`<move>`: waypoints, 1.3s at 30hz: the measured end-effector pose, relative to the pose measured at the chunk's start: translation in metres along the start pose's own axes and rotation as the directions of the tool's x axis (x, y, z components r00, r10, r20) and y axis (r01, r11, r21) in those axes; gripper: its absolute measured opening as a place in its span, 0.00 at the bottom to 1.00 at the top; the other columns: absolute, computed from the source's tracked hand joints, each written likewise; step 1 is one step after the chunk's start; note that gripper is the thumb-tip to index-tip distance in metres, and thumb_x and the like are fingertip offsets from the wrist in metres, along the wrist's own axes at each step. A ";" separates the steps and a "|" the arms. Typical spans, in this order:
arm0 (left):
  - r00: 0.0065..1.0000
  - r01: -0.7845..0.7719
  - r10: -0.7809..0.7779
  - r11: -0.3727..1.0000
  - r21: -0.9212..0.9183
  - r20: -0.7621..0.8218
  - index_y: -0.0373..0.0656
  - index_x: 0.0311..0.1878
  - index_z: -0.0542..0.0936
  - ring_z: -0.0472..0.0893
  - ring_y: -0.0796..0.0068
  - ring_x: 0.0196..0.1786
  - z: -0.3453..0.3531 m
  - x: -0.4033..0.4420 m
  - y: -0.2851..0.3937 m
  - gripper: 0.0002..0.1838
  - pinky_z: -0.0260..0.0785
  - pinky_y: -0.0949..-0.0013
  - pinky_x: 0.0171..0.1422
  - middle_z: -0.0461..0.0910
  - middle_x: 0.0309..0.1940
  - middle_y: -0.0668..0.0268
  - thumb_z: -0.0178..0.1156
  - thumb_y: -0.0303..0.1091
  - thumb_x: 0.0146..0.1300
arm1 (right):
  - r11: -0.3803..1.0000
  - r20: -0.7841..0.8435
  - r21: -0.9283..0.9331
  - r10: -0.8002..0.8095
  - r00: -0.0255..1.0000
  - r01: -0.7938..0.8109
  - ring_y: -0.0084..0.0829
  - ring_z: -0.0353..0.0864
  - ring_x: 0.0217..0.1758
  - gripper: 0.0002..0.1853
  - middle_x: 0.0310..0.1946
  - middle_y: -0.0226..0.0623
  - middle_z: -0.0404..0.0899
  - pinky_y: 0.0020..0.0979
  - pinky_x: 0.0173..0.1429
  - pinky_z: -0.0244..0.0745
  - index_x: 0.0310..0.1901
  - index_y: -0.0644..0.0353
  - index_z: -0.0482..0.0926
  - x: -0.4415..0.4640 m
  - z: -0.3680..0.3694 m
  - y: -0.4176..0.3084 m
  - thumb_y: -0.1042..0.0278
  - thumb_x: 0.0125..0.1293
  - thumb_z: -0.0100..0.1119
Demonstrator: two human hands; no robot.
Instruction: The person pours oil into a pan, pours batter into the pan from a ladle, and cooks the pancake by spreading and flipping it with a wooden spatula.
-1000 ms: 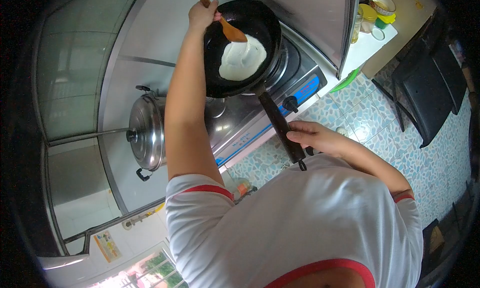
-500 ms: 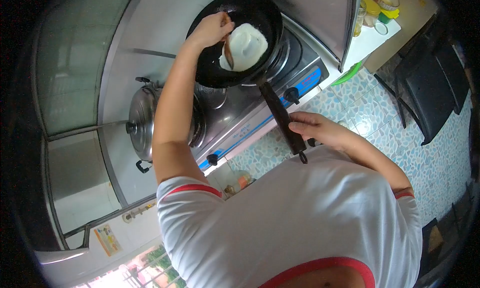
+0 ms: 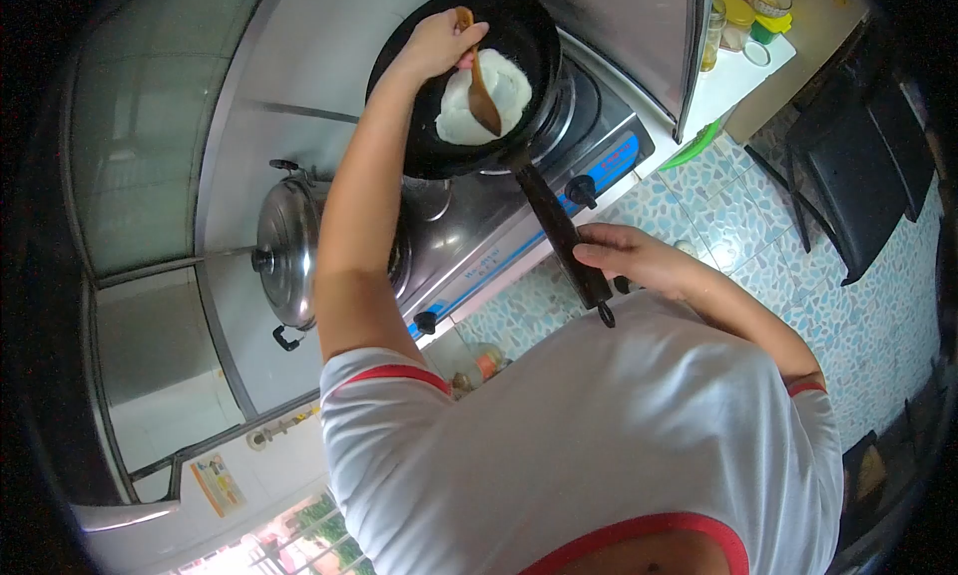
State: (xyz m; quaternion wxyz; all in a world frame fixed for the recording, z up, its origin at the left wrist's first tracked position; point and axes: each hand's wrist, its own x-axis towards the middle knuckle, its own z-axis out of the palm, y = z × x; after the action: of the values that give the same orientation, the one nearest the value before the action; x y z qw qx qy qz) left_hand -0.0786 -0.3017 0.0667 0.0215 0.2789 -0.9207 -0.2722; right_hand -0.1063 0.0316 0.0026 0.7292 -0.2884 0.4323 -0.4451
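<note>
A brown wooden spoon (image 3: 483, 108) slants down from my left hand (image 3: 439, 44), whose fingers are closed on its upper part. Its broad head rests on or just over a soft white mass of food (image 3: 514, 88), perhaps egg or batter; contact is hard to judge. The food lies spread out in a black wok (image 3: 539, 38) on the stove. The wok's long dark handle (image 3: 552, 221) points toward my body, and my right hand (image 3: 634, 256) grips it near the end. Part of the wok is behind my left hand and forearm.
A lidded metal pot (image 3: 286, 254) stands on the left of the gas stove (image 3: 454, 241), beside my left arm. Jars (image 3: 736, 18) and bowls sit on a white counter (image 3: 743, 76) at upper right. A black chair (image 3: 853, 176) stands on the tiled floor.
My left hand has shifted slightly right, and the spoon's head has moved from the left edge of the white food to over its middle. My right hand stays on the handle.
</note>
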 end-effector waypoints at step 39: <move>0.760 0.068 -0.549 0.598 -0.799 -0.347 0.30 0.39 0.72 0.79 0.70 0.24 -0.033 -0.016 -0.109 0.11 0.77 0.73 0.28 0.76 0.29 0.58 0.56 0.29 0.59 | 0.998 -0.009 0.054 -0.021 1.000 0.021 0.21 0.75 0.43 0.21 0.41 0.31 0.76 0.24 0.47 0.70 0.53 0.62 0.69 0.011 0.002 0.011 0.57 0.65 0.49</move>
State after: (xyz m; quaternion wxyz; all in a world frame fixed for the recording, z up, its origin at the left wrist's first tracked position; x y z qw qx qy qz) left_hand -0.0043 -0.3852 0.0407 0.3531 0.4749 -0.6085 -0.5287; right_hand -0.0975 0.0263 -0.0090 0.7302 -0.2714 0.4203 -0.4653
